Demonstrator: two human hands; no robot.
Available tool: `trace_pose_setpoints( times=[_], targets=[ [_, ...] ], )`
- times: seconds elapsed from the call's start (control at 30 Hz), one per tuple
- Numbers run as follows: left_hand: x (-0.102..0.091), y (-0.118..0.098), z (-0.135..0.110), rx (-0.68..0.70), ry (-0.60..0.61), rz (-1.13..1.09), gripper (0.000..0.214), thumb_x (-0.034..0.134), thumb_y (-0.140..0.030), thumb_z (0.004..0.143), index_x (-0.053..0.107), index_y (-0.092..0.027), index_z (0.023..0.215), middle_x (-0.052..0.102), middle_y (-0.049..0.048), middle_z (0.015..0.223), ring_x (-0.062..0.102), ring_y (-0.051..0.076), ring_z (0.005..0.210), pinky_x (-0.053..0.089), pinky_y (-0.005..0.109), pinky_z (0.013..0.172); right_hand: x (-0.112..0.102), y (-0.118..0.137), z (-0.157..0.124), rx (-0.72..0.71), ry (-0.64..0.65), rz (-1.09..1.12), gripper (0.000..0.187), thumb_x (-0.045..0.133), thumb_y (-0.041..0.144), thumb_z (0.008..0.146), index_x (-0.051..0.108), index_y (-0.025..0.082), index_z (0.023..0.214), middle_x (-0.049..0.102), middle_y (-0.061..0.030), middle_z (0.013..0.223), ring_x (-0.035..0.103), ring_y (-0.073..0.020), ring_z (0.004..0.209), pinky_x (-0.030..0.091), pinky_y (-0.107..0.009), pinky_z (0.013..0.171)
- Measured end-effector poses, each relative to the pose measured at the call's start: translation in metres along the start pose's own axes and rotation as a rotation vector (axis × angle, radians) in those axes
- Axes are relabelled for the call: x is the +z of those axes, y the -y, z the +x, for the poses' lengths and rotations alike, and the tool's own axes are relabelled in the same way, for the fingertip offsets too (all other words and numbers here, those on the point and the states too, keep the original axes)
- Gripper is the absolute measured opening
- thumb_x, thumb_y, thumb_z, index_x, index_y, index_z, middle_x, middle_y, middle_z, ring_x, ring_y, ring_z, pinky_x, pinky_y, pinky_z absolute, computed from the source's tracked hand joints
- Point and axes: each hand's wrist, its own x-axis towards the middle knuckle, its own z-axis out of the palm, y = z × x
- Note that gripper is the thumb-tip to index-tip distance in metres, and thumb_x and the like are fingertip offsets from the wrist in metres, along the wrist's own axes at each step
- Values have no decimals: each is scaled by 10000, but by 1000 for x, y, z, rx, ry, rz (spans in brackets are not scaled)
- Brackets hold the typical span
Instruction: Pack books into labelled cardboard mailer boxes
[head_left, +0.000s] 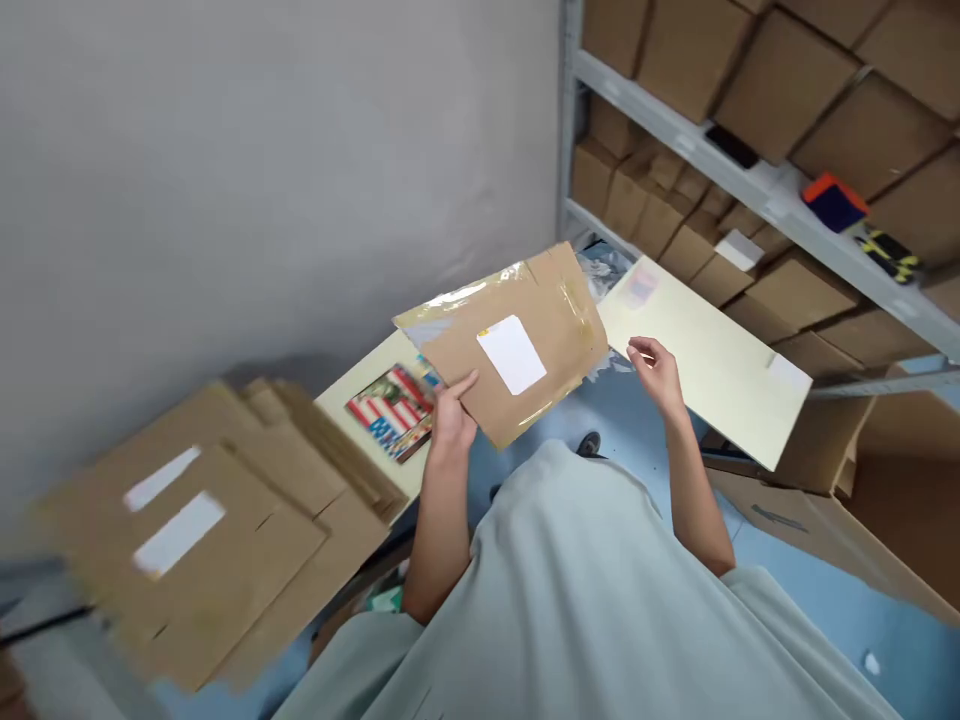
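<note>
My left hand (452, 408) grips the lower left edge of a flat brown cardboard mailer (517, 340) that is wrapped in clear tape and bears a white label. It is held tilted above a cream board. My right hand (655, 368) hovers just right of the mailer with curled fingers apart, holding nothing, over a pale cream board (712, 360). Under the mailer, a colourful flag-patterned booklet (394, 410) lies on another cream board (360, 395).
A stack of brown cardboard mailers with white labels (210, 520) lies at the left. Metal shelving (757, 185) full of cardboard boxes stands at the right, with an orange-and-blue object (834, 200) on it. Open cartons (870, 510) sit on the blue floor.
</note>
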Motion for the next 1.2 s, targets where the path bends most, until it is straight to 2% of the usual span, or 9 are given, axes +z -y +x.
trace_pose_setpoints(
  times=[0.17, 0.3, 0.37, 0.47, 0.67, 0.8, 0.9, 1.03, 1.2],
  targets=[
    [145, 51, 16, -109, 239, 205, 430, 965, -311, 658, 835, -194, 1051, 892, 79, 1077, 849, 341, 1111, 713, 437, 1026, -120, -64, 45, 137, -230, -90, 637, 809, 650, 911, 774, 214, 1374, 743, -225, 1559, 729, -380, 1386, 629, -617, 1175],
    [234, 77, 23, -110, 406, 338, 455, 982, -310, 577, 841, -189, 992, 885, 66, 1008, 823, 287, 927, 679, 337, 807, -196, -115, 61, 286, -345, 9, 788, 879, 557, 829, 708, 176, 1497, 649, -266, 1690, 717, -390, 1433, 581, -636, 1246],
    [268, 88, 30, -126, 461, 399, 441, 969, -316, 530, 831, -186, 927, 871, 60, 958, 788, 256, 848, 645, 306, 733, -219, -135, 62, 302, -379, 102, 845, 892, 528, 792, 678, 175, 1530, 700, -249, 1640, 744, -361, 1395, 579, -613, 1257],
    [311, 108, 50, -108, 555, 527, 414, 922, -340, 540, 803, -201, 912, 855, 50, 964, 761, 240, 851, 623, 296, 730, -241, -155, 57, 311, -440, 209, 858, 902, 525, 738, 689, 167, 1488, 831, -199, 1411, 796, -320, 1266, 602, -566, 1241],
    [393, 170, 101, 107, 812, 771, 422, 818, -387, 680, 661, -245, 1045, 817, 69, 1089, 771, 280, 1040, 647, 376, 927, -273, -160, 35, 407, -674, 218, 551, 939, 527, 701, 750, 223, 1119, 871, -117, 1117, 811, -309, 1122, 661, -534, 1139],
    [435, 206, 125, 244, 1011, 857, 304, 738, -467, 890, 603, -251, 1055, 802, 117, 1149, 787, 295, 1114, 637, 472, 1097, -278, -161, 25, 457, -833, 117, 477, 902, 547, 711, 715, 242, 1027, 838, -79, 996, 796, -277, 1020, 672, -502, 1079],
    [453, 224, 136, 308, 1122, 921, 231, 696, -439, 960, 613, -246, 1056, 807, 135, 1172, 790, 305, 1150, 616, 518, 1175, -267, -164, 28, 496, -918, 45, 377, 817, 502, 759, 702, 234, 998, 844, -116, 1048, 804, -306, 1104, 646, -523, 1129],
    [463, 237, 144, 254, 1167, 929, 254, 664, -310, 968, 666, -229, 1208, 792, 158, 1332, 768, 307, 1299, 615, 521, 1219, -248, -165, 43, 559, -943, 46, 357, 752, 421, 782, 741, 200, 1063, 861, -204, 1257, 783, -388, 1313, 614, -578, 1196],
    [467, 243, 146, 181, 1132, 936, 390, 639, -261, 979, 675, -214, 1364, 775, 166, 1426, 759, 311, 1361, 596, 541, 1266, -251, -172, 65, 542, -850, 72, 580, 751, 463, 813, 728, 166, 1311, 813, -230, 1412, 729, -385, 1426, 585, -597, 1252]
  ],
)
